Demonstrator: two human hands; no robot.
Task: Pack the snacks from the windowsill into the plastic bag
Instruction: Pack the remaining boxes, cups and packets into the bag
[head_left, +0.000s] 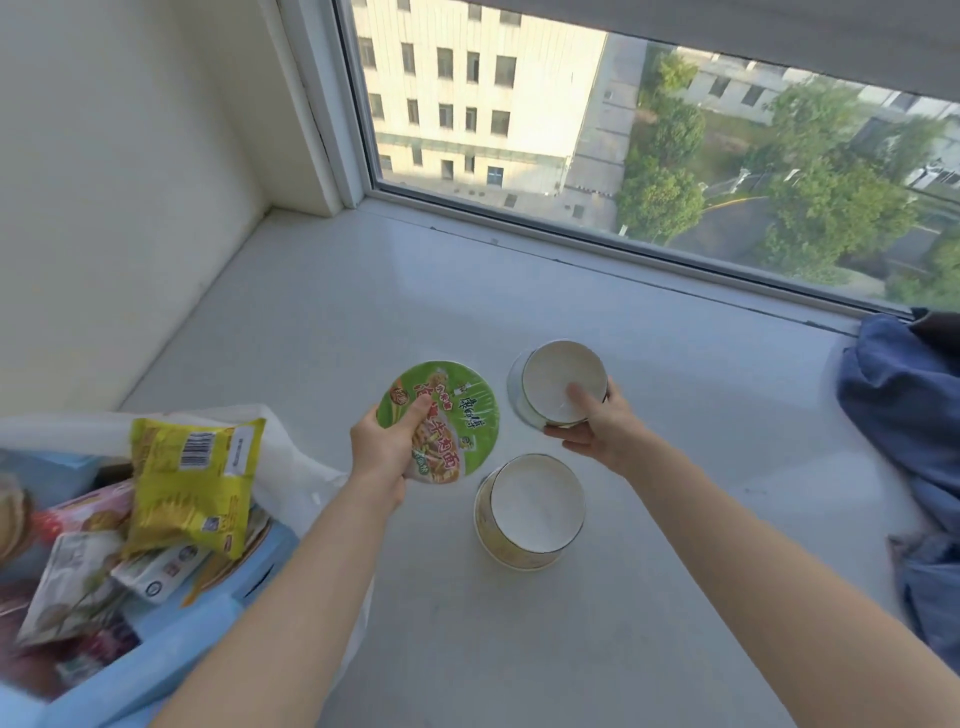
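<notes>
My left hand grips a green-lidded instant noodle bowl, lid facing up, just above the white windowsill. My right hand holds a second noodle bowl that stands upside down, its white base up, fingers over the near rim. A third bowl stands upside down and untouched, closer to me. At the lower left, the plastic bag lies open with several snack packets inside, a yellow packet on top.
A blue cloth or garment is heaped on the sill at the right. The window pane runs along the far edge, and a white wall closes the left side.
</notes>
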